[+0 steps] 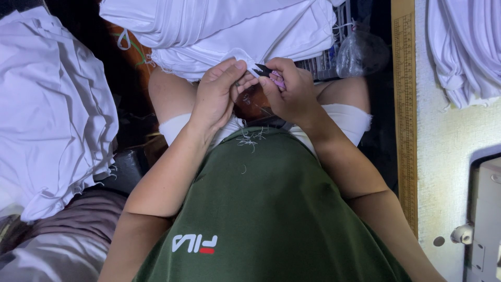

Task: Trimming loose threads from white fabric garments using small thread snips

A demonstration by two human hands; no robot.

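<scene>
My left hand [216,94] pinches the edge of a white fabric piece [229,36] that lies across my knees. Beside it, my right hand [292,91] grips small thread snips with a pink handle [272,74], their dark blades pointing left at the pinched cloth edge. The two hands almost touch above my lap. Loose thread clippings [249,138] lie on my green shirt.
A heap of white fabric [49,115] lies on the left. To the right stands a sewing table [449,151] with a wooden ruler strip [404,104], more white cloth [462,47] and part of a sewing machine [485,219]. A clear plastic bag [360,52] lies beyond my right knee.
</scene>
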